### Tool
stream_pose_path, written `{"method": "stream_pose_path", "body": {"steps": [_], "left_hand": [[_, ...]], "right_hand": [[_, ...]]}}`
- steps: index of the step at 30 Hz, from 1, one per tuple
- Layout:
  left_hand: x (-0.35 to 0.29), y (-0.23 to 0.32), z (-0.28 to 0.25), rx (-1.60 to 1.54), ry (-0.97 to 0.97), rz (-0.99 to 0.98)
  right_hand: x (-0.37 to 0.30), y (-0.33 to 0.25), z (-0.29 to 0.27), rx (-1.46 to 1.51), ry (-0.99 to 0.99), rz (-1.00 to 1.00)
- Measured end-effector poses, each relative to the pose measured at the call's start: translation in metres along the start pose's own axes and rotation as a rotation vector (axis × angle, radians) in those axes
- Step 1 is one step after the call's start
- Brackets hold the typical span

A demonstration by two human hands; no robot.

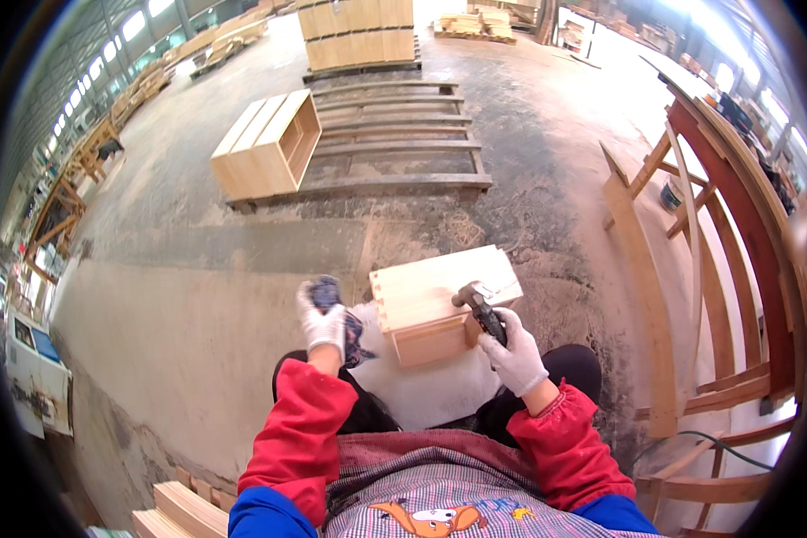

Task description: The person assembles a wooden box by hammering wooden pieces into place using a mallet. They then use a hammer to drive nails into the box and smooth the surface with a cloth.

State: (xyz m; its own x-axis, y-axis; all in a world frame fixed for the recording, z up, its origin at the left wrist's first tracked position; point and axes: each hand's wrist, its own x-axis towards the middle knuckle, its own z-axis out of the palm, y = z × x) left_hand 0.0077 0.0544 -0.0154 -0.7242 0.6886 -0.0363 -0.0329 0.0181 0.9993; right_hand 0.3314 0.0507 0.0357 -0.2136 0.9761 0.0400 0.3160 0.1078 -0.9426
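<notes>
In front of my knees a pale wooden box with jointed corners rests on a whitish work surface. My right hand, in a white glove, is wrapped round the dark handle of a claw hammer. The hammer's head is over the box's right part; whether it touches the wood I cannot tell. To the left of the box, my gloved left hand grips a dark blue patterned cloth. Part of the cloth bunches above the fingers and part hangs below them.
Farther ahead a slatted pallet lies on the concrete floor, a larger wooden box on its left end. Stacked boxes stand behind it. A wooden frame rack rises on my right. Boards lie at my lower left.
</notes>
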Motion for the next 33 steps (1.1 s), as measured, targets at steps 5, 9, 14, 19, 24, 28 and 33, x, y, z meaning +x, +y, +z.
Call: {"method": "stream_pose_path", "body": {"steps": [5,9,14,19,24,28,33], "left_hand": [[-0.045,-0.049,0.001,0.325,-0.544,0.124],[-0.052,-0.037,0.006,0.492,-0.527,0.247],[-0.047,-0.028,0.021,0.685,-0.376,0.262],[-0.052,-0.049,0.037,0.725,-0.291,0.337],[-0.056,-0.052,0.035,0.793,-0.267,0.549],[-0.052,-0.06,0.029,0.71,-0.246,0.397],[-0.058,-0.051,0.039,0.63,-0.22,0.429]], "right_hand": [[-0.004,-0.006,0.021,-0.162,0.059,-0.044],[-0.013,-0.034,0.027,0.024,-0.018,0.047],[-0.024,-0.137,0.044,0.228,-0.121,-0.009],[-0.021,-0.112,0.069,-0.165,-0.09,-0.333],[0.0,-0.117,0.068,-0.43,-0.318,-0.055],[-0.009,-0.16,0.067,-0.149,-0.174,-0.201],[-0.008,-0.098,0.081,-0.517,-0.251,-0.06]]}}
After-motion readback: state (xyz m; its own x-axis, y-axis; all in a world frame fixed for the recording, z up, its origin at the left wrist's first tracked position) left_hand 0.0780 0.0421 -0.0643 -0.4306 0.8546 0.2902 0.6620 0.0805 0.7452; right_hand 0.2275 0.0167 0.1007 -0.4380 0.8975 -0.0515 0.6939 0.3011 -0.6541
